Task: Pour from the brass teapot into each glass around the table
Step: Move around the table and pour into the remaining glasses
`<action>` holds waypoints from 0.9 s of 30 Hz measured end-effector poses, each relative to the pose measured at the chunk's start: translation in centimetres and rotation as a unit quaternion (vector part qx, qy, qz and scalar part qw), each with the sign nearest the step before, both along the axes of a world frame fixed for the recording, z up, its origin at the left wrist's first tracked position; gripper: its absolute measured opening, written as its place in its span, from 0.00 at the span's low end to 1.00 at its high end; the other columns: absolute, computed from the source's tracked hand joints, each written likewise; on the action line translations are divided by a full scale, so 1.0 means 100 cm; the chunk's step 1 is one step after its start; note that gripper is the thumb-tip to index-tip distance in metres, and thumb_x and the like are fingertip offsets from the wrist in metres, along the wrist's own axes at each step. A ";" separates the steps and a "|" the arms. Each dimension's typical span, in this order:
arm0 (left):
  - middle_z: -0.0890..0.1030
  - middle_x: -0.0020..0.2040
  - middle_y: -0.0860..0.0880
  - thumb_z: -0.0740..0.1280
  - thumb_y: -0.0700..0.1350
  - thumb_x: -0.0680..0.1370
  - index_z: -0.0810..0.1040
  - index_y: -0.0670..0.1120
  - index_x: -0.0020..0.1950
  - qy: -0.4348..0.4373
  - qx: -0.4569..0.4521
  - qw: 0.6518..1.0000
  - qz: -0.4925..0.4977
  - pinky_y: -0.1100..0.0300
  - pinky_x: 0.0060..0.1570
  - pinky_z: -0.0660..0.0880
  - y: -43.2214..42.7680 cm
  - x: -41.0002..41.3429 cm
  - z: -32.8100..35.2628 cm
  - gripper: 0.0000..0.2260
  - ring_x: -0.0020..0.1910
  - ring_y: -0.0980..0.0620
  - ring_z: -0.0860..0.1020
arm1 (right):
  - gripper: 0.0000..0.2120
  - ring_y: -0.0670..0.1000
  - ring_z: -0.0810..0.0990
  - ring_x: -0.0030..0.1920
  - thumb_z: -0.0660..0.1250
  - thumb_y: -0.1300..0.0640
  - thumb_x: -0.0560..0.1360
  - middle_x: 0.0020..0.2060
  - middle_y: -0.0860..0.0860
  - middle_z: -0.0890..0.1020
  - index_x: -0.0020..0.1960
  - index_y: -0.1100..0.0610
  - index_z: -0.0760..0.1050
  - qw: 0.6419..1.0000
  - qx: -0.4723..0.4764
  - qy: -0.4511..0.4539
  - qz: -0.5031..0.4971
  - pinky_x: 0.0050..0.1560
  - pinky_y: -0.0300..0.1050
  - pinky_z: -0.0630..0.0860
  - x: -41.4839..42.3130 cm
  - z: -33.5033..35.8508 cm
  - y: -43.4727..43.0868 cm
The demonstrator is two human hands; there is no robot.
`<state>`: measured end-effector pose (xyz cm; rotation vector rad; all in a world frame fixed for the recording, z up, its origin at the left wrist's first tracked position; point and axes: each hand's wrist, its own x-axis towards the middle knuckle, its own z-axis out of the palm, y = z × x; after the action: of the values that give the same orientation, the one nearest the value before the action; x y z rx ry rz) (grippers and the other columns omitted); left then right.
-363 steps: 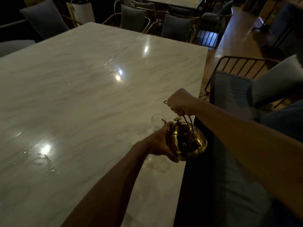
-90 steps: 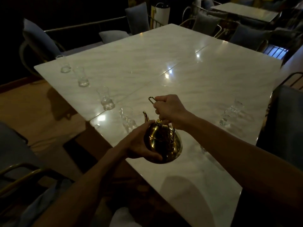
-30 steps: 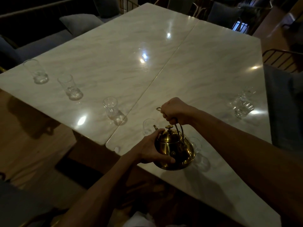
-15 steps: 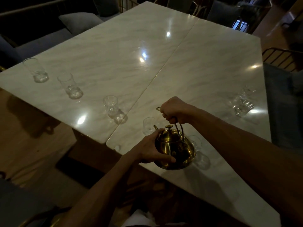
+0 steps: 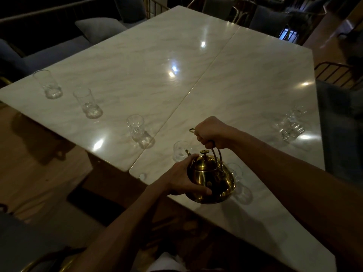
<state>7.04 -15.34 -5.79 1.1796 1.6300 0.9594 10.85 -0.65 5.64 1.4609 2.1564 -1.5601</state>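
Holding almost the same pose as a second ago in the head view, the right hand point(image 5: 211, 134) is clamped round the arched handle of the brass teapot point(image 5: 211, 178). The left hand point(image 5: 181, 179) is curled against the pot's belly, steadying it. The pot hangs over the near edge of the marble bench point(image 5: 235, 85), with its spout point(image 5: 187, 152) at the rim of the near glass point(image 5: 179, 152). Since the pot has barely shifted over that second, I judge the pour into this glass is being held rather than finished. The next glass point(image 5: 136, 128) on the left probably follows.

The dim light shows no stream, and the level in any glass cannot be read. A second glass point(image 5: 234, 170) is half hidden behind the pot. The right-edge glasses point(image 5: 290, 125) blur together, so their number is unclear. Both forearms run out of the picture.
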 end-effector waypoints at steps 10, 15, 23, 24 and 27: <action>0.73 0.65 0.60 0.82 0.48 0.65 0.61 0.52 0.76 0.001 0.006 1.000 -0.012 0.77 0.52 0.68 0.000 0.001 0.002 0.45 0.60 0.64 0.71 | 0.14 0.48 0.62 0.25 0.57 0.69 0.78 0.30 0.56 0.68 0.36 0.62 0.73 1.000 0.013 -0.011 0.009 0.21 0.39 0.57 0.004 0.001 0.001; 0.72 0.60 0.64 0.82 0.48 0.65 0.62 0.54 0.75 -0.004 0.006 1.000 -0.013 0.78 0.50 0.69 0.000 0.001 0.002 0.44 0.56 0.72 0.71 | 0.13 0.48 0.61 0.26 0.57 0.71 0.77 0.30 0.56 0.68 0.36 0.64 0.72 1.000 0.004 -0.007 -0.006 0.24 0.40 0.56 0.005 0.000 0.001; 0.72 0.58 0.67 0.82 0.47 0.65 0.62 0.55 0.74 0.005 0.014 1.000 -0.013 0.83 0.47 0.67 0.001 0.002 0.002 0.43 0.53 0.78 0.69 | 0.13 0.48 0.61 0.26 0.57 0.68 0.78 0.29 0.55 0.68 0.36 0.63 0.72 1.000 0.010 -0.015 0.005 0.23 0.39 0.57 0.005 0.002 0.003; 0.71 0.58 0.66 0.82 0.47 0.66 0.62 0.55 0.74 0.005 0.013 1.000 -0.012 0.82 0.47 0.67 0.001 0.003 0.002 0.43 0.53 0.77 0.69 | 0.13 0.48 0.61 0.26 0.57 0.69 0.78 0.29 0.55 0.68 0.36 0.63 0.72 1.000 0.010 -0.015 0.008 0.23 0.39 0.57 0.005 0.002 0.003; 0.71 0.59 0.65 0.82 0.48 0.66 0.61 0.55 0.75 0.009 0.012 1.000 -0.012 0.81 0.46 0.67 0.002 0.002 0.003 0.43 0.54 0.74 0.70 | 0.13 0.48 0.61 0.26 0.57 0.69 0.78 0.30 0.55 0.67 0.36 0.64 0.72 1.000 0.009 -0.012 0.009 0.24 0.40 0.57 0.005 0.003 0.002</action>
<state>7.25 -15.17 -5.50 1.2251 1.6194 0.9575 11.33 -0.45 5.91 1.4532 2.1711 -1.5136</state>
